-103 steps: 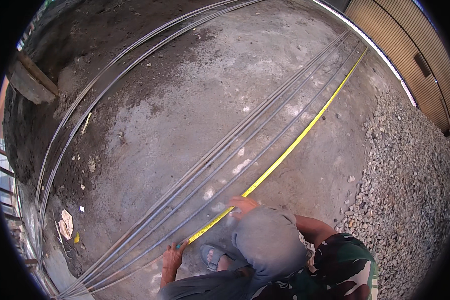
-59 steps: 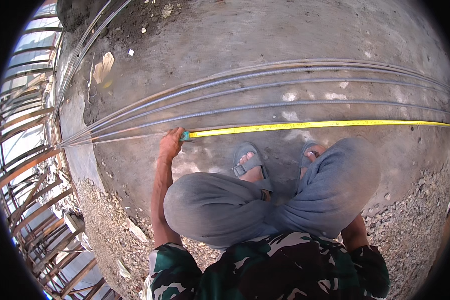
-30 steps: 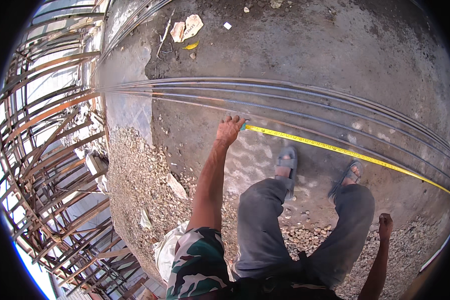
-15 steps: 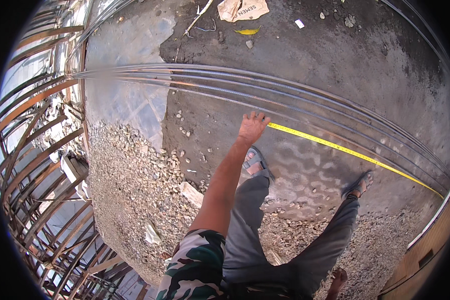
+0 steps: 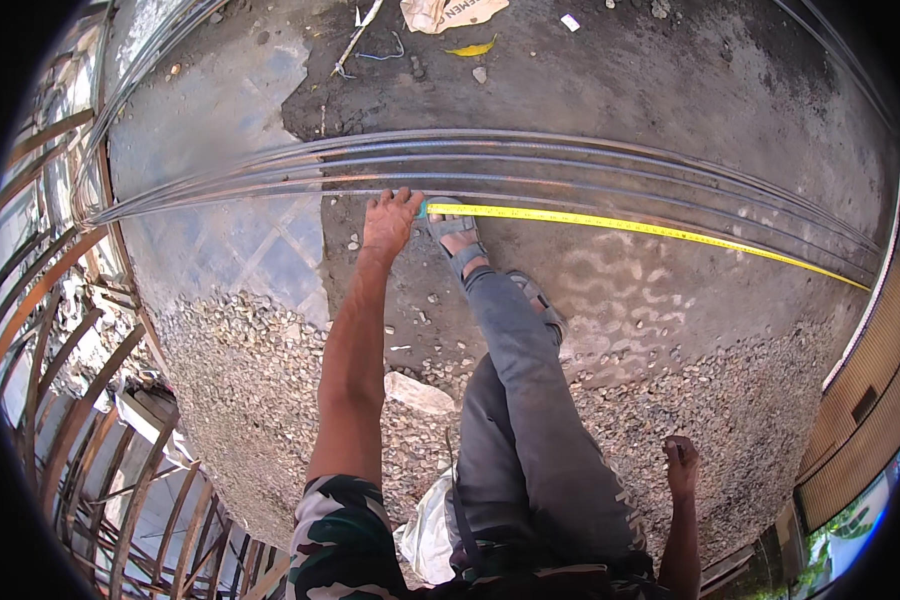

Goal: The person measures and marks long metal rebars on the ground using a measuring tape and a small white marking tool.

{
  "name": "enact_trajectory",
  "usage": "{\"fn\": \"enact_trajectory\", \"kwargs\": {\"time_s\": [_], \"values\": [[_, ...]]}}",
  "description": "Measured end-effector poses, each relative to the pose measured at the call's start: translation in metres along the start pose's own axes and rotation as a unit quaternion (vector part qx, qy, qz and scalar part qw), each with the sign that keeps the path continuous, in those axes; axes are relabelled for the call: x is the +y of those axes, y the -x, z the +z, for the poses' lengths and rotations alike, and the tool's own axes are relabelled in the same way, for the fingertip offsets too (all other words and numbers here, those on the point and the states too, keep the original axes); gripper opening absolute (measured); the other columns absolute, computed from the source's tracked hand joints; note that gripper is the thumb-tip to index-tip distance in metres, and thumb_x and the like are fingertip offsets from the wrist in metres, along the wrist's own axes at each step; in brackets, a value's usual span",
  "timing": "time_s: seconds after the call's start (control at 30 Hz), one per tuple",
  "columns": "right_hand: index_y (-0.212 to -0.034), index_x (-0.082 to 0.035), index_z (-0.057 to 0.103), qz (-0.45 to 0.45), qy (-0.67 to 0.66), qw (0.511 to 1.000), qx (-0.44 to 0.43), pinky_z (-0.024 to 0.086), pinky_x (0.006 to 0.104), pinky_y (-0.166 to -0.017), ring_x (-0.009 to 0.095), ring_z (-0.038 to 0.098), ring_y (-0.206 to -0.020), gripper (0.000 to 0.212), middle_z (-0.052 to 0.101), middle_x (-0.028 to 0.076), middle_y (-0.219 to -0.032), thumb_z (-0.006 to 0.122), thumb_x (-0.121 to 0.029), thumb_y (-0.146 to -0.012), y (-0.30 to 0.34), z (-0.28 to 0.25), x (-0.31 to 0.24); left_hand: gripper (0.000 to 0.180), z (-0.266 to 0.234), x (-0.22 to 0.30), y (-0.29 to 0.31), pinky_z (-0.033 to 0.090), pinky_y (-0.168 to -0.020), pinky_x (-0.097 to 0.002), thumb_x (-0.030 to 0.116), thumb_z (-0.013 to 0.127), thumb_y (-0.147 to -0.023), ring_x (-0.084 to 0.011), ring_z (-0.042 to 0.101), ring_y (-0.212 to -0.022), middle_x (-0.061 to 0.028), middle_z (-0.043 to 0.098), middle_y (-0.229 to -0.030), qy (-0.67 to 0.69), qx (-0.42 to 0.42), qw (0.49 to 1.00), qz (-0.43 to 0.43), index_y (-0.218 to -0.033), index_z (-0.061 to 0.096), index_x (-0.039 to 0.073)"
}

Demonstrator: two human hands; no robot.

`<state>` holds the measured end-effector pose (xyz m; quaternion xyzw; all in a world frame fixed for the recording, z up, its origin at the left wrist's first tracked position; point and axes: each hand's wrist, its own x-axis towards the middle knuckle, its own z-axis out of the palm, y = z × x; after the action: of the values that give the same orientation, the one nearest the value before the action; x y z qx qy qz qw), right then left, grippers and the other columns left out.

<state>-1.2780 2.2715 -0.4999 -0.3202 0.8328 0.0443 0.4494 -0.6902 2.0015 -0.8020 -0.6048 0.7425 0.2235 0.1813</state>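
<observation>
Tape measure point(image 5: 610, 222) stretches over grey floor point(image 5: 620, 90), gravel point(image 5: 250, 400) nearer. Left hand point(image 5: 392, 215) holds its case point(image 5: 422, 208); right hand point(image 5: 682, 462), grip unclear.

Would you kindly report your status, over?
Left hand holding yellow tape measure, drawn out beside steel bars. Right hand away from it. Sandaled foot close by.

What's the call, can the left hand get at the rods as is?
Probably yes: the left hand is right at the near edge of the rods, nothing visible in between. It seems to hold the tape, though, so its fingers may need freeing first.
</observation>
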Motion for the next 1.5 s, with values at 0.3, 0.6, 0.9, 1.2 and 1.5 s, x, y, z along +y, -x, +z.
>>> {"fn": "enact_trajectory", "kwargs": {"time_s": [0.3, 0.6, 0.9, 1.2, 1.5], "values": [[-0.11, -0.002, 0.066, 0.001, 0.026, 0.998, -0.064, 0.052, 0.0319, -0.074, 0.018, 0.066, -0.084, 0.023, 0.07, 0.01, -0.097, 0.063, -0.019, -0.094, -0.071, 0.103, -0.17, 0.037, 0.003, -0.051, -0.008, 0.048, -0.086, -0.0482, 0.015, 0.071, -0.081, -0.0272, 0.057, -0.109, -0.0017, 0.059, -0.111, 0.011, -0.058, 0.998, 0.022, -0.113, 0.054, 0.018], [-0.109, -0.005, 0.066, -0.061, -0.003, 0.996, -0.065, 0.052, 0.0311, -0.072, 0.019, 0.068, -0.084, 0.02, 0.07, 0.01, -0.097, 0.065, -0.015, -0.092, -0.034, 0.167, -0.217, 0.036, 0.016, -0.09, -0.004, 0.048, -0.087, -0.0494, 0.013, 0.071, -0.081, -0.0277, 0.056, -0.111, -0.0024, 0.058, -0.112, 0.035, -0.07, 0.996, 0.052, -0.112, 0.055, 0.017], [-0.11, -0.004, 0.066, 0.022, 0.004, 1.0, -0.004, 0.052, 0.0336, -0.074, 0.021, 0.068, -0.083, 0.024, 0.071, 0.013, -0.094, 0.064, -0.022, -0.094, -0.024, 0.217, -0.148, 0.041, 0.038, -0.156, -0.012, 0.047, -0.088, -0.0469, 0.016, 0.072, -0.08, -0.0287, 0.057, -0.108, -0.0056, 0.059, -0.109, 0.035, -0.07, 0.989, 0.126, -0.116, 0.053, 0.015], [-0.105, 0.0, 0.066, 0.012, -0.227, 0.959, 0.17, 0.048, 0.0305, -0.069, 0.015, 0.059, -0.076, 0.027, 0.066, 0.008, -0.082, 0.062, -0.024, -0.095, -0.083, 0.445, -0.18, 0.049, 0.1, -0.212, -0.047, 0.048, -0.088, -0.0429, 0.019, 0.071, -0.08, -0.0313, 0.063, -0.099, -0.0124, 0.058, -0.104, 0.038, -0.016, 0.919, 0.393, -0.125, 0.053, 0.009], [-0.105, 0.002, 0.066, 0.04, -0.31, 0.92, 0.237, 0.049, 0.0375, -0.071, 0.025, 0.064, -0.078, 0.034, 0.067, 0.017, -0.083, 0.061, -0.029, -0.094, -0.044, 0.643, -0.159, 0.036, 0.123, -0.24, -0.078, 0.052, -0.073, -0.0512, 0.02, 0.072, -0.081, -0.0426, 0.064, -0.087, -0.0187, 0.058, -0.098, 0.107, -0.011, 0.891, 0.44, -0.107, 0.053, 0.005]]}}
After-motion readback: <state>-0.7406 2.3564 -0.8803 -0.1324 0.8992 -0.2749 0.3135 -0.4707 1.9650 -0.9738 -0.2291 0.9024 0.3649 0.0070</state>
